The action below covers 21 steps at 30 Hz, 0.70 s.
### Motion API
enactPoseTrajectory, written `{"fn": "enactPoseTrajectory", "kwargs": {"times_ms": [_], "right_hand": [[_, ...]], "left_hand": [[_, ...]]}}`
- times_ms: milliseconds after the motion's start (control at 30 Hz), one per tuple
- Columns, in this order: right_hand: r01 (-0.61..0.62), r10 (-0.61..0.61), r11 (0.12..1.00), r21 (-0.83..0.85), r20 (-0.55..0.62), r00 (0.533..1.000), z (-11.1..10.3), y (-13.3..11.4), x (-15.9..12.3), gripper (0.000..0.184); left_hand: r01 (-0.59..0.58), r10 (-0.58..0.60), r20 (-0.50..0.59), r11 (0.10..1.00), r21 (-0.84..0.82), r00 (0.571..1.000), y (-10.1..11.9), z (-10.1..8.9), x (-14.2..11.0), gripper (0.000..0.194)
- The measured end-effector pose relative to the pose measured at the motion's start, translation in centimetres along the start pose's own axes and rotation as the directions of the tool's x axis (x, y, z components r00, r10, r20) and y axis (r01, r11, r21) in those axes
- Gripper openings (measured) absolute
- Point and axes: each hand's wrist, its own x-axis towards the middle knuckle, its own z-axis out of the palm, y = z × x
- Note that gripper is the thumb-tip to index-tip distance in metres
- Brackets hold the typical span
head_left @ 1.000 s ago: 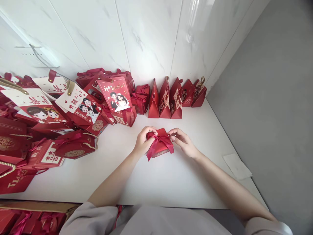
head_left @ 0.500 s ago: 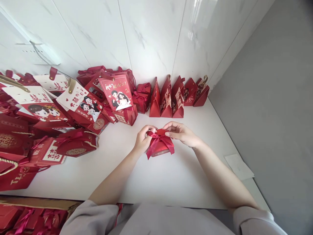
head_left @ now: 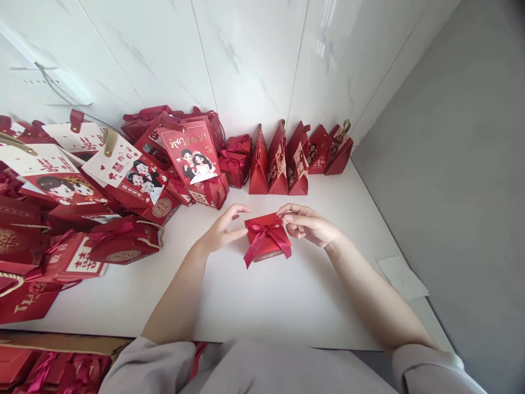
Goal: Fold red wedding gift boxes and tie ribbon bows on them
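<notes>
Head view: red box [head_left: 268, 247] w/ ribbon bow [head_left: 266, 230] on worktop [head_left: 262, 306]; peaked boxes [head_left: 298, 185] behind it. Judgement: adjusting step wants light fingertip contact, box kept square, knot not tugged. Left hand [head_left: 223, 230]: thumb & fingers spread apart at box's left side, nothing held; contact unconfirmed. Right hand [head_left: 314, 225]: thumb & index close tog. at box's rear right corner, appar. touching; whether pinching, can't tell.

Our white bench [head_left: 283, 306] bears a ribboned red box [head_left: 267, 245], piled gift boxes [head_left: 123, 241], peaked boxes [head_left: 298, 186] and white paper [head_left: 402, 277].
</notes>
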Motion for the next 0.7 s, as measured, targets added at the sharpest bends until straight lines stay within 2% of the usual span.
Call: {"fn": "enactPoseTrajectory", "kwargs": {"times_ms": [67, 100, 167, 233, 300, 367, 533, 600, 700], "right_hand": [[-0.042, 0.042, 0.999, -0.008, 0.029, 0.999, -0.1, -0.4, -0.3, 0.029], [-0.060, 0.062, 0.998, -0.027, 0.052, 0.997, -0.1, -0.5, -0.5, 0.031], [-0.083, 0.090, 0.994, -0.065, 0.108, 0.990, -0.1, -0.8, -0.8, 0.038], [-0.081, 0.095, 0.993, -0.089, 0.168, 0.981, -0.1, -0.9, -0.9, 0.043], [-0.052, 0.074, 0.992, -0.111, 0.200, 0.977, 0.0, -0.8, -0.8, 0.044], [-0.002, 0.030, 0.989, -0.150, 0.184, 0.983, 0.1, -0.6, -0.7, 0.042], [0.151, -0.136, 0.949, -0.275, 0.074, 0.988, 0.3, 0.2, -0.3, 0.037], [0.252, -0.253, 0.898, -0.360, 0.044, 0.966, 0.3, 0.6, -0.3, 0.034], [0.376, -0.412, 0.729, -0.572, 0.072, 0.908, 0.2, 1.1, -0.2, 0.040]], "left_hand": [[0.127, -0.122, -0.059, 0.986, 0.108, 0.991, 0.6, -1.4, -0.6, 0.030], [0.207, -0.201, -0.056, 0.966, 0.155, 0.978, 0.9, -1.7, -1.0, 0.034], [0.331, -0.346, 0.032, 0.917, 0.223, 0.937, 1.7, -1.6, -1.5, 0.044], [0.370, -0.409, 0.147, 0.899, 0.236, 0.900, 2.3, -0.8, -2.0, 0.047], [0.377, -0.416, 0.208, 0.904, 0.203, 0.885, 2.7, 0.5, -2.3, 0.048], [0.398, -0.419, 0.215, 0.907, 0.135, 0.882, 2.8, 1.7, -2.5, 0.049], [0.414, -0.401, 0.133, 0.907, -0.082, 0.906, 2.6, 3.6, -2.8, 0.047], [0.389, -0.377, 0.098, 0.908, -0.159, 0.921, 2.4, 4.0, -2.8, 0.044], [0.339, -0.335, 0.057, 0.916, -0.214, 0.941, 2.0, 4.3, -2.7, 0.040]]}}
